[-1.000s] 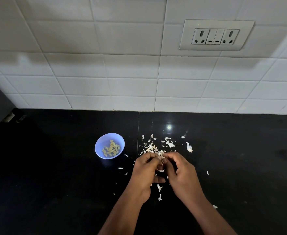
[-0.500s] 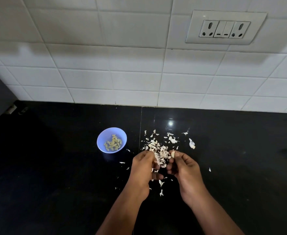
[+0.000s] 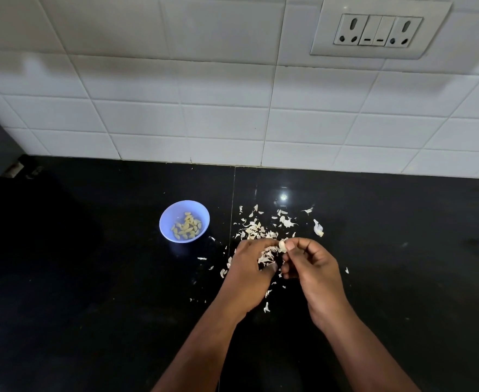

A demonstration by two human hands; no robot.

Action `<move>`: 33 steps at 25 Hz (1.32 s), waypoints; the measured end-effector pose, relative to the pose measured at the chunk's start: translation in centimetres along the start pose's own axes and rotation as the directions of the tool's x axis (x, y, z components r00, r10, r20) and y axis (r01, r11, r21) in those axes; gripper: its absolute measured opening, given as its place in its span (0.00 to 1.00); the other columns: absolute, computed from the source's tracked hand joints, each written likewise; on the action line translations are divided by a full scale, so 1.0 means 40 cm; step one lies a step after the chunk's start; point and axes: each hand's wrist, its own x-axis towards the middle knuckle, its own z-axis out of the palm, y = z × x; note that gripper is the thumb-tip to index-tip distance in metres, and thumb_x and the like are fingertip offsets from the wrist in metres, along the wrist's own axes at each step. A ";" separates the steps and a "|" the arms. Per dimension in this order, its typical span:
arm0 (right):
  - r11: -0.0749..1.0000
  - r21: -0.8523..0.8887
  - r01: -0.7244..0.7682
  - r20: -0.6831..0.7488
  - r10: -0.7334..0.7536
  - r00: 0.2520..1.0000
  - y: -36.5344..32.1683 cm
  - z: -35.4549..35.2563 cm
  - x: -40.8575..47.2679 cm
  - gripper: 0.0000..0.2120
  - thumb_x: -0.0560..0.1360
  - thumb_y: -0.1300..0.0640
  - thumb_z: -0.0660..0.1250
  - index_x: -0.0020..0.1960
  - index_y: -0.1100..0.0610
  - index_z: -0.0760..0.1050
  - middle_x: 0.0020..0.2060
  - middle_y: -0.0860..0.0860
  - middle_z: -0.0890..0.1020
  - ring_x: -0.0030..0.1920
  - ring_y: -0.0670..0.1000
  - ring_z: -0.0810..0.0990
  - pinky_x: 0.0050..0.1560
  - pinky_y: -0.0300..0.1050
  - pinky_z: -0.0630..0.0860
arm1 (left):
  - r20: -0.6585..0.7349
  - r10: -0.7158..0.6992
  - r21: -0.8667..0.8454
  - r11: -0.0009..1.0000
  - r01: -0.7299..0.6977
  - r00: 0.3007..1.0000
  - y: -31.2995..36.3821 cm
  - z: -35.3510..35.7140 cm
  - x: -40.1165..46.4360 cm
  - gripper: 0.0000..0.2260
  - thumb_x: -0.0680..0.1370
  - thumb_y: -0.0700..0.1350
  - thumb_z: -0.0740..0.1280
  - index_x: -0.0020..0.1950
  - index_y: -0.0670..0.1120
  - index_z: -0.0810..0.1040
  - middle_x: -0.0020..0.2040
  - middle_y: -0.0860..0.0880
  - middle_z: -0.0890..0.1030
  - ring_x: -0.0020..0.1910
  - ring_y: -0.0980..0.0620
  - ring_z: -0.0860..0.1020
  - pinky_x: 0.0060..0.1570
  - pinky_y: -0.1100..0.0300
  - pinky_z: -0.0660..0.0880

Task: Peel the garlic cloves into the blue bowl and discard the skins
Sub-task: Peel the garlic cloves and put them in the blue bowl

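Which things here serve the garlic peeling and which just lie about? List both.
Job:
small round blue plastic bowl of peeled cloves
pale garlic clove pinched by right hand
left hand
papery white skins

Lying about:
white wall socket plate

Both hands meet over the black counter (image 3: 91, 278): the right hand (image 3: 314, 267) pinches a garlic clove (image 3: 282, 245), while the left hand (image 3: 246, 273) curls beside it over a pile of skins (image 3: 261, 232). The blue bowl (image 3: 167, 219), left of them, holds peeled cloves (image 3: 186, 225).
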 end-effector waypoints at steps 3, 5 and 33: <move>0.981 -0.179 0.068 0.022 -0.065 0.998 -0.005 -0.013 0.001 0.06 0.82 0.60 0.69 0.51 0.54 0.85 0.34 0.49 0.84 0.33 0.47 0.80 0.38 0.40 0.79 | -0.083 -0.025 -0.191 0.982 0.009 0.996 0.011 0.005 0.001 0.06 0.83 0.47 0.70 0.54 0.58 0.84 0.54 0.58 0.84 0.55 0.63 0.81 0.58 0.59 0.80; 0.936 -0.329 0.123 0.091 -0.099 0.991 -0.008 -0.028 0.006 0.06 0.82 0.58 0.69 0.51 0.51 0.85 0.37 0.46 0.86 0.36 0.44 0.83 0.40 0.38 0.79 | -0.084 -0.080 -0.313 0.948 0.050 0.993 0.010 0.004 0.000 0.02 0.82 0.49 0.72 0.52 0.53 0.85 0.49 0.55 0.86 0.52 0.56 0.84 0.52 0.52 0.84; 0.991 0.110 -0.077 0.037 0.073 0.997 0.026 -0.014 -0.029 0.05 0.80 0.61 0.71 0.55 0.60 0.81 0.39 0.56 0.82 0.35 0.51 0.81 0.37 0.43 0.80 | -0.191 -0.273 -0.173 0.955 0.242 0.943 -0.014 0.021 -0.032 0.17 0.81 0.65 0.62 0.42 0.54 0.77 0.34 0.55 0.81 0.37 0.52 0.80 0.42 0.48 0.79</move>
